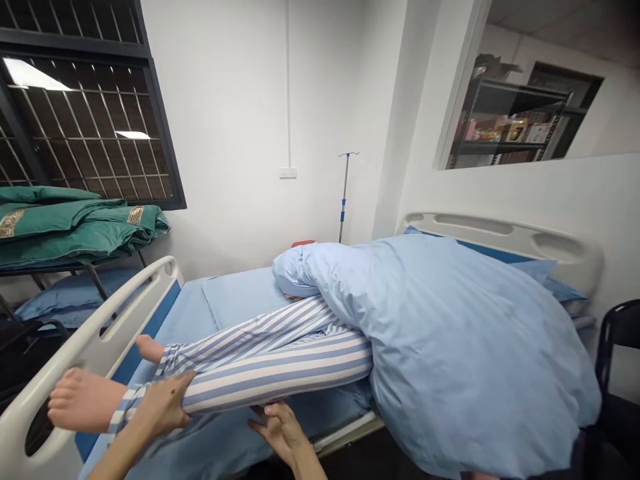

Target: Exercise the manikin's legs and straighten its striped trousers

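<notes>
The left hand [160,405] lay on the striped pajama leg [275,377] of a care dummy, near its bare foot [83,400], with the fingers [173,393] apart. The right hand [281,433] was under that leg, its fingers [273,417] spread too. The dummy lay on a hospital bed, under a blue quilt [475,353], with its feet by the near white rail [75,340].

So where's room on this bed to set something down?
The sheet lies open beyond the striped legs, between the side rail and the duvet. A smaller strip shows below the legs, by the right hand. Crowded at the left hand and feet.
</notes>
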`<state>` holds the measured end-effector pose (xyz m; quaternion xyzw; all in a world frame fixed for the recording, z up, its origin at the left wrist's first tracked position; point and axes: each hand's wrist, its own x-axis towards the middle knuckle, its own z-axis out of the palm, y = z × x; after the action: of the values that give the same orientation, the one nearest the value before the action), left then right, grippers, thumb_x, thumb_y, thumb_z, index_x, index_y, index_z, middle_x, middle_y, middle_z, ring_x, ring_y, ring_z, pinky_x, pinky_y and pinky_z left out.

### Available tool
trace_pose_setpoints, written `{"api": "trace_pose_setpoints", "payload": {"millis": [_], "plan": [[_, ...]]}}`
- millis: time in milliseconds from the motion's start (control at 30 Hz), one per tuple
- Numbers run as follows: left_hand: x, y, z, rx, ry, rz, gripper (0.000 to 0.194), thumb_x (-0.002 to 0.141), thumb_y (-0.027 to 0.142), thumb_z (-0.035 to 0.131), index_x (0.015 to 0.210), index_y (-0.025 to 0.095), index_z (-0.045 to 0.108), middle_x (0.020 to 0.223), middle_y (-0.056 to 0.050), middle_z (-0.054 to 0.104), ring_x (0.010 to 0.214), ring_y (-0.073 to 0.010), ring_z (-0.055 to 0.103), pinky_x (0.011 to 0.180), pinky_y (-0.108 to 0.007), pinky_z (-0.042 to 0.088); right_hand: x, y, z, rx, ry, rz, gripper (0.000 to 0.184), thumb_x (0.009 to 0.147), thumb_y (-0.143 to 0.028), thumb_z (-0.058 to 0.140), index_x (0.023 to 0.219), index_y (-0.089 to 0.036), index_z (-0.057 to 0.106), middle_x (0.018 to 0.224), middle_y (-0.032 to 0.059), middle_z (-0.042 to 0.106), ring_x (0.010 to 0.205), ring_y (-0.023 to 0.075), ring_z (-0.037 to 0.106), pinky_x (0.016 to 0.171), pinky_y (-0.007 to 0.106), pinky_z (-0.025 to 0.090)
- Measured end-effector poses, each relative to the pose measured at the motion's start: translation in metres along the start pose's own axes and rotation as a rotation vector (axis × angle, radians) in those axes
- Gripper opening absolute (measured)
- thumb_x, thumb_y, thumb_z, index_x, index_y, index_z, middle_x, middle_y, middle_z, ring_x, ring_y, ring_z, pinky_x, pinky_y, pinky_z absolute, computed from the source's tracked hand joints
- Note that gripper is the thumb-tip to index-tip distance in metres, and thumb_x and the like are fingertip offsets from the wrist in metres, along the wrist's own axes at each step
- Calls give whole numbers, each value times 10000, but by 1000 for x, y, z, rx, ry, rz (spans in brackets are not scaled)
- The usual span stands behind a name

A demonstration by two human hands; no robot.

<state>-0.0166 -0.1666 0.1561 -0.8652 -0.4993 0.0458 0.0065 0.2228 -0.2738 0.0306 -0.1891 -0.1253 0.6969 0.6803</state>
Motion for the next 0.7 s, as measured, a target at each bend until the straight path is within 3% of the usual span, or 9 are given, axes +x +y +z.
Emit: {"api": "trace_pose_setpoints", "payload": {"millis": [133, 233, 367, 533, 700], "plan": [[11, 15, 31, -147, 66, -51, 729, 534, 266, 521, 1257, 222, 435, 1216, -67, 587, 1064, -282, 559, 828, -327, 429, -14, -37, 13, -170, -16, -31, 201, 551, -99, 667, 730, -177, 622, 871, 31, 647, 909, 197, 553, 823, 383, 429], [26, 41, 50, -308, 127, -87, 733, 541, 253, 549, 1262, 222, 418, 1255, -54, 562, 1129, -255, 519, 885, -294, 400, -20, -72, 32, -321, -38, -59, 332, 566, -137, 685, 890, -179, 626, 1005, 50, 633, 958, 205, 548, 828, 350, 425], [43, 78, 69, -547, 147, -103, 680, 552, 217, 568, 1220, 240, 441, 1149, -23, 613, 1046, -231, 561, 812, -271, 415, -19, -102, 50, -464, 6, -115, 387, 589, -183, 696, 963, -193, 599, 1015, 31, 626, 976, 193, 548, 858, 324, 416], [50, 94, 80, -670, 187, -97, 595, 559, 216, 581, 1144, 259, 484, 1044, 9, 634, 966, -222, 583, 739, -260, 409, -14, -108, 52, -550, 57, -118, 401, 600, -180, 697, 982, -205, 582, 1043, 26, 618, 984, 182, 544, 865, 309, 412], [50, 86, 69, -563, 115, -93, 629, 559, 227, 584, 1178, 251, 476, 1093, -12, 626, 993, -239, 579, 751, -273, 416, -18, -106, 56, -534, 120, -108, 354, 598, -188, 703, 932, -198, 585, 952, 28, 623, 913, 182, 562, 844, 325, 421]]}}
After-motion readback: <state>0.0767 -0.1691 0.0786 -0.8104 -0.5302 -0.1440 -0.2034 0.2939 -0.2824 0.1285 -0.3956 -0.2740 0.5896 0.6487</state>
